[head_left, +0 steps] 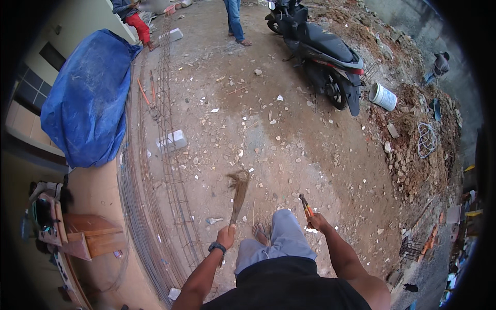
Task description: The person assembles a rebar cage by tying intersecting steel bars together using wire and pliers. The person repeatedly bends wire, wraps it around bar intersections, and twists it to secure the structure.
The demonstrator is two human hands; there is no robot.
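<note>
My left hand [226,237], with a dark watch on its wrist, is closed around the lower end of a bundle of thin brown tie wire [239,198]. The upper end of the bundle bends over and frays to the left. In my right hand [317,222] is a pair of pincers [307,207] with orange and yellow handles, gripped by the handles, the dark head pointing up and away. Both hands are held apart above the ground, on either side of my grey trousers [285,235]. Neither tool touches anything else that I can make out.
Long rebar cages [173,175] and loose rods lie along the left, beside concrete blocks [172,140] and an orange-handled cutter [144,93]. A blue tarpaulin [90,98] covers something bulky. A motorcycle [325,49], a white bucket [383,96] and rubble are at right. Other people are farther off.
</note>
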